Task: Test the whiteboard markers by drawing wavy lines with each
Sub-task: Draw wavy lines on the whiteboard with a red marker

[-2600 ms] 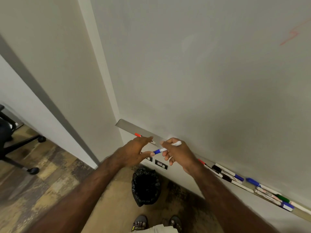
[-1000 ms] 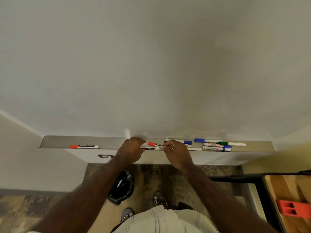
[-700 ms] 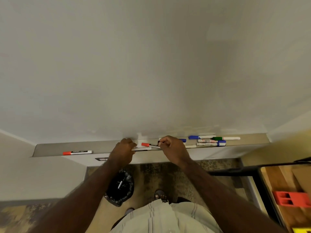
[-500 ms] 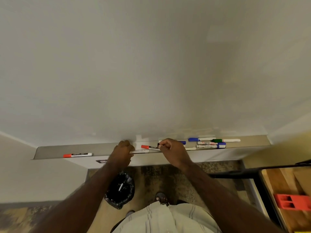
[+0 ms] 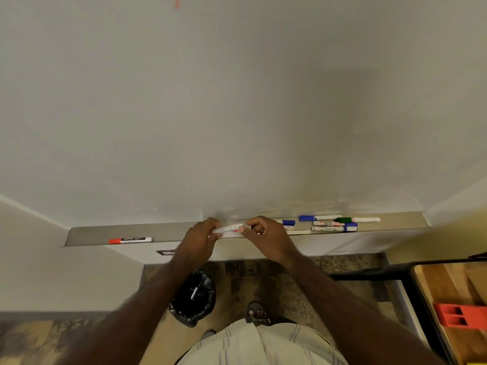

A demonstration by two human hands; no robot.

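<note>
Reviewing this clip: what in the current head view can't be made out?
- Marker between left hand and right hand: motion-blurred, ends covered by fingers; capped or not unclear.
- Labels on tray markers: too small to read.
- Red mark on whiteboard: cut off by top edge.
- Item in black bin bag: too small to identify.

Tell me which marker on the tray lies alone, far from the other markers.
The red-capped marker at the left end of the tray. It lies by itself, left of both hands, while the blue and green ones are grouped at the right.
</note>
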